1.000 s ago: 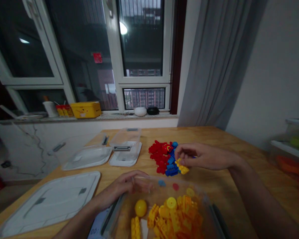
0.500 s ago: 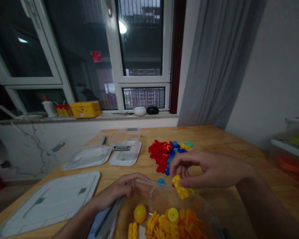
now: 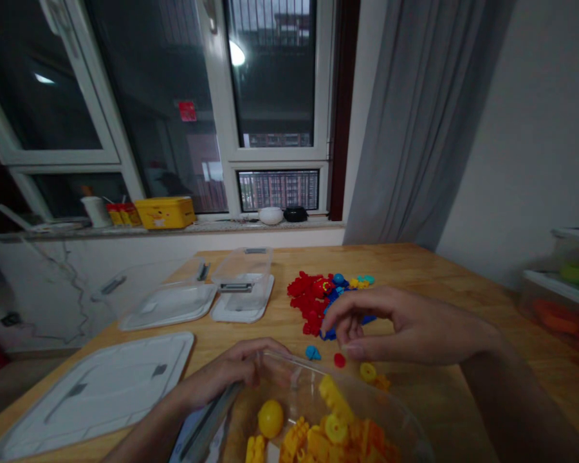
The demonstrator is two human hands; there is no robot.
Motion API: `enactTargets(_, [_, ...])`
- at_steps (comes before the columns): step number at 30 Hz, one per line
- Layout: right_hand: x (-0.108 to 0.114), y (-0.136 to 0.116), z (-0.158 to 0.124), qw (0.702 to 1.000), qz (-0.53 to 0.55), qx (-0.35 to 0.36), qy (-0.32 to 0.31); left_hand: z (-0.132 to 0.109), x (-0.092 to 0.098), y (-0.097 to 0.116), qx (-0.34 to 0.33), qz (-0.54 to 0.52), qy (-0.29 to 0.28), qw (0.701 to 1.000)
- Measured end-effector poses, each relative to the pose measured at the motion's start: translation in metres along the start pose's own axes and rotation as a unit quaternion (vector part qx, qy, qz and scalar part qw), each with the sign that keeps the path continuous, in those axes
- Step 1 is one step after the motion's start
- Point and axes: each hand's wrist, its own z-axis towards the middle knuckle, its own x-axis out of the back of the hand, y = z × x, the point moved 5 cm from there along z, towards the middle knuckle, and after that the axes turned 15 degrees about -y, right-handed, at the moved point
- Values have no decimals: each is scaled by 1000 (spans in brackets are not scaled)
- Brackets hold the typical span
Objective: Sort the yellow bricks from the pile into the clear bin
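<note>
At the bottom centre is a clear plastic box [image 3: 395, 411] holding yellow and orange toy pieces, among them a yellow ball [image 3: 271, 418]. My left hand [image 3: 241, 366] grips the box's left rim, fingers over its far edge. Above the box's right side hangs my right hand [image 3: 376, 325], fingers apart and curved, with nothing in it. Below it a long yellow piece [image 3: 335, 397] leans inside the box. Past the rim lie a light blue piece [image 3: 312, 352], a red piece [image 3: 339, 359] and a round yellow piece [image 3: 367, 372]. My right hand partly hides the blue pieces [image 3: 332, 332].
Red pieces [image 3: 309, 292] form a pile mid-table. White lids [image 3: 96, 392] and two clear boxes [image 3: 244, 270] are at the left. Stacked containers [image 3: 564, 302] stand at the far right. A yellow box [image 3: 165, 213] sits on the windowsill.
My right hand has let go of the long yellow piece, which has dropped into the clear box. The hand's thumb and fingers are now parted. My left hand stays on the rim.
</note>
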Motion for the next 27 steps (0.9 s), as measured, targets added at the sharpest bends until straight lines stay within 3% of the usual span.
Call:
enactTargets(5, [9,4,1,999,-12,-10,46,0,1,1,-9,2,1,1000])
enactTargets(9, [16,23,9,998,-18,-27,48,1,0,2,-2,7,4,1000])
enactTargets(12, [21,52,18,996,-44,-74,32,1,-1,3,4,-1,5,1000])
enactTargets(17, [24,119,23,973,-89,-212,-17,0,-1,5,9,-8,9,1000])
enactTargets(21, [17,169,19,944,14,-324,-65,0,6,1,2,0,30,1000])
enactTargets(27, [2,210,17,905,87,-394,-136,-3,21,-7,-11,61,93,994])
